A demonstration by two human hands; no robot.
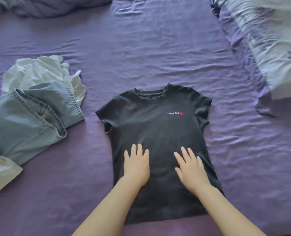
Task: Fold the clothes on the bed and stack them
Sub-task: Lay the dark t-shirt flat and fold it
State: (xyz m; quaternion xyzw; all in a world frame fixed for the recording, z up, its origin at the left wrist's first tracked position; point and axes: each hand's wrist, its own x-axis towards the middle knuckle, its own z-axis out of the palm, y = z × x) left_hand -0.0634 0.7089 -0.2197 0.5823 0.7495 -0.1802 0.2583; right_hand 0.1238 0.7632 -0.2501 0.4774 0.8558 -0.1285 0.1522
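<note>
One black short-sleeved cotton T-shirt (155,133) spread flat, front up, mid-bed on wrinkled purple sheet (141,57). Two hands pressed palm-down on it, fingers splayed, gripping nothing: left hand (137,165), right hand (191,169). At left, one pale blue denim garment (29,116) overlapping one crumpled white garment (39,72).

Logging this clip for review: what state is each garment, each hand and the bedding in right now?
black T-shirt: spread flat, front up, unfolded.
left hand: open, palm flat on the shirt.
right hand: open, palm flat on the shirt.
denim garment: crumpled, unfolded, to the left.
white garment: crumpled, partly under the denim.
purple sheet: wrinkled.
blanket: bunched at the right edge.
</note>
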